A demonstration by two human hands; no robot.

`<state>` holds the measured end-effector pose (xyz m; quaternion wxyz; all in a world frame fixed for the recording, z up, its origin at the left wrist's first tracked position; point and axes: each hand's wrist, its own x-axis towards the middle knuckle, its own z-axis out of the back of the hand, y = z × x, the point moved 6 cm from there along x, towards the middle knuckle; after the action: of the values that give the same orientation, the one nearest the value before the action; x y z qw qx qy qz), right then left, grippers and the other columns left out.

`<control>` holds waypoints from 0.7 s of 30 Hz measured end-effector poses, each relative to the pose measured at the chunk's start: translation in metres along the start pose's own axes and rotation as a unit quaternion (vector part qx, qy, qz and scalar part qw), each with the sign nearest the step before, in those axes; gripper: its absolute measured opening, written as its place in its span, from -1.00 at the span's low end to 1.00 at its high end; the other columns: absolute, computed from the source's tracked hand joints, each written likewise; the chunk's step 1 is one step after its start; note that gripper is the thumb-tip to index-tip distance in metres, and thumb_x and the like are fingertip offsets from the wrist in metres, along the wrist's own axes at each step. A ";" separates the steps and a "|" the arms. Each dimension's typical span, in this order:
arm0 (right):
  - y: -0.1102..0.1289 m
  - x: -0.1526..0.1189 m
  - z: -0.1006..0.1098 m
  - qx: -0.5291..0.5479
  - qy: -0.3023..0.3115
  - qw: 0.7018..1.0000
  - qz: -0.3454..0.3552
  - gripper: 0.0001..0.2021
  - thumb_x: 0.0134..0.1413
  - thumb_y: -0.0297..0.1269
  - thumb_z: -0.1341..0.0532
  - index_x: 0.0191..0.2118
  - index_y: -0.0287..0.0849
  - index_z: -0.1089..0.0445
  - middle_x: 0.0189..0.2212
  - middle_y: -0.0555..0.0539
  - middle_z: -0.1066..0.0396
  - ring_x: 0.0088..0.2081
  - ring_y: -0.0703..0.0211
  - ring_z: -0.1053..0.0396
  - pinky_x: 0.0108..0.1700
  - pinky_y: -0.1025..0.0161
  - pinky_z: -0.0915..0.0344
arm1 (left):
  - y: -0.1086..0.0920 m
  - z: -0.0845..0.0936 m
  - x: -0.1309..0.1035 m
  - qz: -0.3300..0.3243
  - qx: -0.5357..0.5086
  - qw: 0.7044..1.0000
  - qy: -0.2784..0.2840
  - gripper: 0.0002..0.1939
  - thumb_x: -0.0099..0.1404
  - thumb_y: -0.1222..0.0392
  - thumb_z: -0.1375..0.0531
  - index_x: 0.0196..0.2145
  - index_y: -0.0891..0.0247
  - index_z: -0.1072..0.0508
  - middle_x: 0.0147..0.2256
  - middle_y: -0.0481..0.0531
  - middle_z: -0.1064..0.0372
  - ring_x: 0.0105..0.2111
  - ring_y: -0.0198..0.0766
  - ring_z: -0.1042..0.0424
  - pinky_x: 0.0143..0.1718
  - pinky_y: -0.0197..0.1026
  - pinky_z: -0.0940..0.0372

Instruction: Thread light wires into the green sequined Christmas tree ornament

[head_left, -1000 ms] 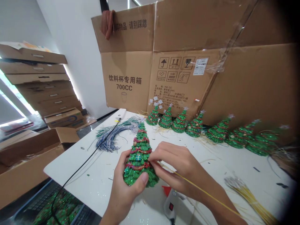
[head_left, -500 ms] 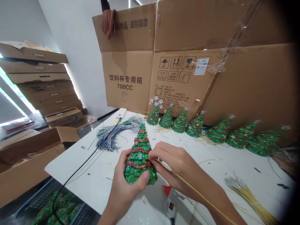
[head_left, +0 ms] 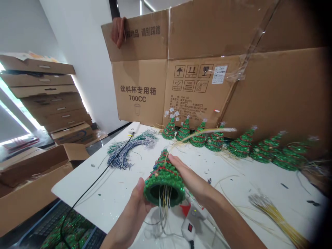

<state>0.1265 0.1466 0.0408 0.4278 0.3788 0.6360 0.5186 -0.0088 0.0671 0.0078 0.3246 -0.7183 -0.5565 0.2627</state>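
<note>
A small green Christmas tree figure [head_left: 164, 178] with red garlands is tipped so its hollow base faces me. Several thin wires [head_left: 166, 199] hang out of that opening. My left hand [head_left: 138, 204] grips the tree by the left side of its base, its other fingers hidden behind. On the right side, my right hand [head_left: 192, 176] is closed against the tree, fingertips near its upper part. By those fingertips a yellow wire [head_left: 186, 137] arches up and right, its pale end free. Below my right hand lies a glue gun [head_left: 188, 228] with a red tip, partly covered.
Several finished-looking trees [head_left: 198, 138] stand along the cardboard [head_left: 141, 74] at the back. Blue and green wires [head_left: 121, 152] lie left, yellow wires [head_left: 278, 218] right. A black cable [head_left: 95, 180] crosses the white table [head_left: 85, 190]. An open carton [head_left: 33, 186] stands at left.
The tree has tipped from upright to base-toward-me, showing its hollow underside and wires. My right hand has shifted along its side. The yellow wire now points away over the table.
</note>
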 end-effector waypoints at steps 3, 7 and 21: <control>-0.009 0.004 -0.016 0.165 0.074 0.981 -0.062 -0.59 0.18 0.17 -0.26 -0.15 -0.09 -0.54 -0.26 -0.08 -0.60 -0.13 -0.05 -0.53 0.09 -0.01 -0.35 | -0.010 -0.011 -0.003 -0.031 0.055 0.997 0.041 -0.42 0.46 -0.15 -0.12 0.25 0.25 -0.45 0.22 0.23 -0.44 0.30 0.18 -0.31 0.34 0.18 -0.16; -0.015 0.007 -0.015 0.275 0.064 0.954 -0.102 -0.70 0.13 0.01 -0.30 -0.29 -0.14 -0.54 -0.38 -0.06 -0.59 -0.31 0.05 -0.50 -0.10 0.12 -0.40 | -0.018 -0.017 -0.005 -0.041 0.138 0.989 0.034 -0.48 0.41 -0.08 -0.22 0.20 0.25 -0.50 0.18 0.24 -0.46 0.19 0.16 -0.42 0.19 0.11 -0.34; -0.004 -0.011 -0.012 0.346 -0.006 0.931 -0.120 -0.68 0.09 -0.05 -0.27 -0.58 -0.09 -0.38 -0.65 0.00 -0.40 -0.56 0.15 -0.30 -0.45 0.23 -0.29 | 0.010 0.024 0.013 -0.090 0.104 0.990 0.033 -0.15 0.15 -0.28 -0.34 0.28 0.22 -0.37 0.06 0.33 -0.47 -0.07 0.14 -0.55 -0.06 0.13 -0.49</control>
<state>0.1187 0.1318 0.0400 0.3331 0.4271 0.8141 0.2095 -0.0167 0.0818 -0.0157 0.4378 -0.6363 -0.5773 0.2650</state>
